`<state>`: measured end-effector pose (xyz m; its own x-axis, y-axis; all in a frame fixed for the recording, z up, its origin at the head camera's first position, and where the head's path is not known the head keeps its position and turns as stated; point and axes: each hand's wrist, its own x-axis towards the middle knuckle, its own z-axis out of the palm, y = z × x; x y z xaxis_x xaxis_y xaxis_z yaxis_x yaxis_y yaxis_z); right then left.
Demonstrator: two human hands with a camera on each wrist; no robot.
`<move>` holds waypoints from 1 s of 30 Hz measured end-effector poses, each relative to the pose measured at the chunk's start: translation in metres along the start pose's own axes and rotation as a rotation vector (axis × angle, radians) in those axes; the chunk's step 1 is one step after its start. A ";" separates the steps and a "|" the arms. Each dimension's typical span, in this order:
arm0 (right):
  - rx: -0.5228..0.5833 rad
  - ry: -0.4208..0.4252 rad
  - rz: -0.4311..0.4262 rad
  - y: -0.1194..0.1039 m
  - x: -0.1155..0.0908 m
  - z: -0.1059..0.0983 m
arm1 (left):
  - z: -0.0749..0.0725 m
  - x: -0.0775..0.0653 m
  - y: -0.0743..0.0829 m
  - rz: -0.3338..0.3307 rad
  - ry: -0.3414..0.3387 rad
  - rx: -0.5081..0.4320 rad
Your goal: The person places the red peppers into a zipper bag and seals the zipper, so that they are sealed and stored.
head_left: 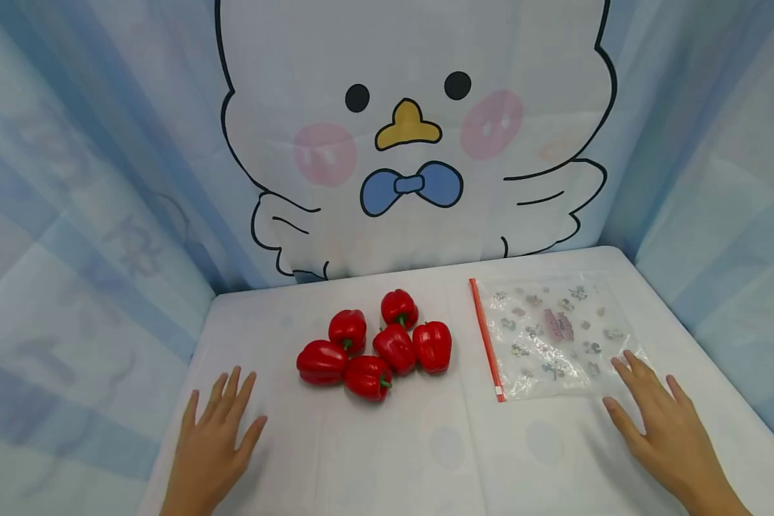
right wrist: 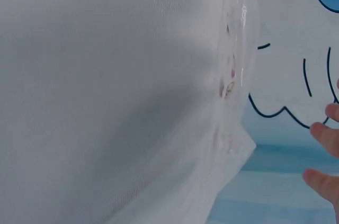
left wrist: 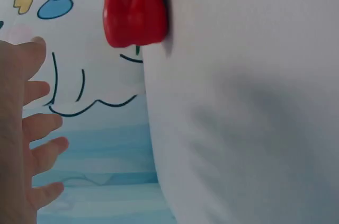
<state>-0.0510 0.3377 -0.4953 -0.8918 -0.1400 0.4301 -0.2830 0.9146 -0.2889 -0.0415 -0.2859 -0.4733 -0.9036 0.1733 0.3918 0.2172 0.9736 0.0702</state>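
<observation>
Several red bell peppers (head_left: 395, 349) lie in a loose cluster around the middle of the table, one of them (left wrist: 135, 9) large in the left wrist view. To their right a clear zip bag (head_left: 542, 358) with an orange-red zip edge and small printed figures lies flat. My left hand (head_left: 214, 437), fingers spread and holding nothing, hovers left of and nearer than the peppers, its shadow on the cloth. My right hand (head_left: 667, 433) is also spread and holds nothing; its fingertips overlap the bag's near right corner in the head view. Only some right fingers (right wrist: 324, 134) show in the right wrist view.
A white cloth (head_left: 400, 459) with faint dots covers the table. Behind it hangs a curtain (head_left: 413, 236) printed with a large white bird wearing a blue bow tie. Blue and white curtains enclose the left side (head_left: 71, 251) and the right side (head_left: 735, 215).
</observation>
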 end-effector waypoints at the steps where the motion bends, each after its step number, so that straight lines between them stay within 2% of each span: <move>1: 0.006 0.030 -0.008 -0.002 0.001 0.001 | 0.000 0.000 0.003 0.001 0.023 -0.009; 4: 0.031 0.109 -0.026 -0.008 0.002 0.006 | 0.002 0.002 0.011 0.006 0.086 -0.040; 9: 0.077 0.208 -0.023 -0.016 0.001 0.014 | 0.008 0.007 0.022 0.011 0.146 -0.091; 15: 0.121 0.261 0.038 -0.031 0.001 0.023 | 0.017 0.012 0.035 0.015 0.178 -0.171; 23: 0.201 0.261 0.192 -0.056 0.006 0.036 | 0.030 0.019 0.056 0.030 0.144 -0.273; 27: 0.238 0.253 0.281 -0.065 0.008 0.042 | 0.039 0.023 0.066 0.035 0.123 -0.272; 30: 0.267 0.242 0.331 -0.071 0.008 0.047 | 0.042 0.026 0.074 0.052 0.100 -0.234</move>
<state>-0.0549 0.2537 -0.5111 -0.8507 0.2626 0.4554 -0.1071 0.7615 -0.6392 -0.0645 -0.2034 -0.4969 -0.8506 0.1957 0.4879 0.3524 0.9010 0.2530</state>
